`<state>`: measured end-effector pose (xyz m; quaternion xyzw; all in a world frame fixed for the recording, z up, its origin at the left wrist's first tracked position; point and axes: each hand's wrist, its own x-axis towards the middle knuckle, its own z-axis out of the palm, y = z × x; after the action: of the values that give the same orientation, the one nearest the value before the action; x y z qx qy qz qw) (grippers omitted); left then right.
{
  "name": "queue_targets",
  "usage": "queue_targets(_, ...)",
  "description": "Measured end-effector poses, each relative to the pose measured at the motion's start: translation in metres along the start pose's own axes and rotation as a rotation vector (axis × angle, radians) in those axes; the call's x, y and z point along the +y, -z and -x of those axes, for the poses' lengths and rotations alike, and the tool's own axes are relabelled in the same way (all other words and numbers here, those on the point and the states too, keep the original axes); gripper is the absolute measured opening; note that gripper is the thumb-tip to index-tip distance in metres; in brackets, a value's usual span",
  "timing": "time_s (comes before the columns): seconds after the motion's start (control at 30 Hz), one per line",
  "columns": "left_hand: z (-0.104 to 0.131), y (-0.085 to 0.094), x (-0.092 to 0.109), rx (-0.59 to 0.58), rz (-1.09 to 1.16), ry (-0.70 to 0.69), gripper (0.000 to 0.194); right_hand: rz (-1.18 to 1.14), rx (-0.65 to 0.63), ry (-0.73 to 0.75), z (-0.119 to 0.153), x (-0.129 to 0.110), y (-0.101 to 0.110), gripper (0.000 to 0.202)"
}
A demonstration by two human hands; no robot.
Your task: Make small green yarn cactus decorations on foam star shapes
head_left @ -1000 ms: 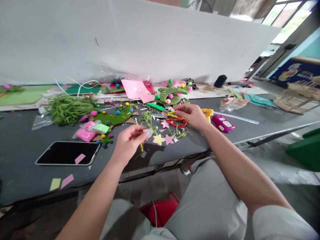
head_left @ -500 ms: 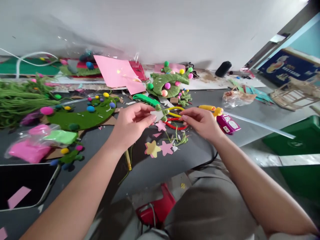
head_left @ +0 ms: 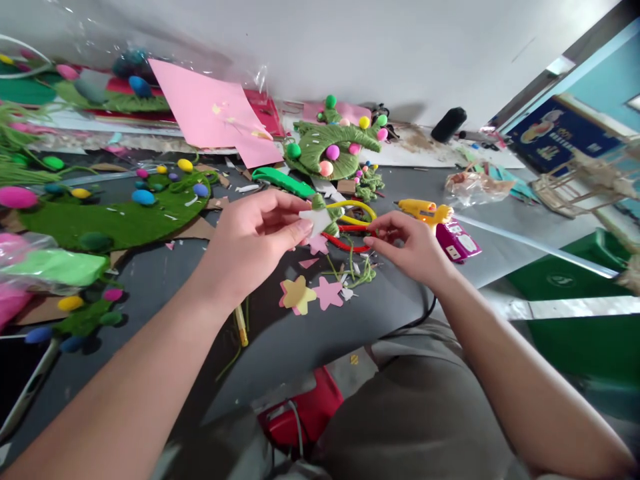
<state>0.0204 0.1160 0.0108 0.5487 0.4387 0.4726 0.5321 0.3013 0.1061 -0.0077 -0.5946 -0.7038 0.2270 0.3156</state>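
Observation:
Between the thumb and fingers of my left hand (head_left: 265, 233) is a small star (head_left: 320, 220), white on one face and partly wrapped in green yarn. My right hand (head_left: 407, 243) is a little to its right, thumb and fingertips close together; whatever they pinch, if anything, is too small to make out. Scissors with yellow and red handles (head_left: 357, 241) lie behind and between my hands. Nearer me on the dark table (head_left: 320, 340) are a yellow paper star (head_left: 299, 295) and a pink paper star (head_left: 329, 294).
A yellow glue gun (head_left: 425, 210) and a purple packet (head_left: 457, 241) lie right of my right hand. Behind are a green wreath with pompoms (head_left: 320, 150), pink paper (head_left: 210, 110) and a green cutter (head_left: 283, 181). A green felt crescent (head_left: 110, 220) lies left.
The view has turned to the right, so the things on the left have slid toward the left edge. My left hand still holds the star; my right hand has moved slightly away from it.

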Motion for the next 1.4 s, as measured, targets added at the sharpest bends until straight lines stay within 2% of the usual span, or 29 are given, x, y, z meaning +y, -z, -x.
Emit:
queue_targets(0.1, -0.001, 0.0, -0.001, 0.013, 0.017, -0.004, 0.017, 0.127, 0.058, 0.087, -0.005, -0.001, -0.004, 0.032)
queue_targets(0.23, -0.002, 0.001, -0.003, 0.027, 0.034, -0.002, 0.017, 0.269, 0.006, 0.194, -0.018, -0.001, -0.013, 0.043)
queue_targets(0.3, -0.002, 0.002, -0.004, 0.02, 0.018, -0.003, 0.017, 0.329, -0.013, 0.236, -0.024, -0.002, -0.018, 0.041)
queue_targets(0.4, -0.002, 0.002, -0.005, -0.001, -0.014, -0.004, 0.017, 0.398, -0.024, 0.306, -0.03, -0.003, -0.025, 0.026)
queue_targets(0.5, -0.002, 0.002, -0.006, 0.011, -0.031, 0.005, 0.019, 0.345, -0.032, 0.339, -0.032, -0.008, -0.028, 0.015)
queue_targets(0.67, -0.003, 0.001, -0.006, -0.002, -0.025, 0.021, 0.022, 0.204, 0.051, 0.228, -0.03, -0.019, -0.029, 0.018)
queue_targets(0.77, -0.004, 0.002, -0.007, -0.012, -0.034, 0.01, 0.024, 0.111, 0.106, 0.117, -0.029, -0.025, -0.028, 0.035)
queue_targets(0.87, -0.004, 0.002, -0.008, -0.005, -0.02, 0.005, 0.024, 0.022, 0.142, 0.071, -0.027, -0.029, -0.027, 0.05)
queue_targets(0.93, -0.004, 0.002, -0.008, 0.0, -0.001, 0.011, 0.022, -0.054, 0.135, 0.054, -0.026, -0.03, -0.027, 0.045)
queue_targets(1.03, -0.004, 0.002, -0.006, -0.003, 0.005, 0.022, 0.021, -0.169, 0.126, 0.037, -0.026, -0.03, -0.028, 0.019)
queue_targets(1.1, -0.004, 0.001, -0.006, -0.008, -0.004, 0.024, 0.022, -0.192, 0.148, 0.036, -0.028, -0.029, -0.028, 0.012)
queue_targets(1.17, -0.004, 0.001, -0.005, -0.008, -0.013, 0.023, 0.021, -0.202, 0.147, 0.03, -0.03, -0.027, -0.029, 0.012)
queue_targets(1.33, -0.005, 0.001, -0.007, -0.011, -0.013, 0.03, 0.019, -0.227, 0.051, 0.006, -0.03, -0.03, -0.029, 0.02)
queue_targets(1.4, -0.006, 0.001, -0.007, -0.014, -0.008, 0.032, 0.019, -0.192, 0.066, 0.002, -0.028, -0.034, -0.028, 0.023)
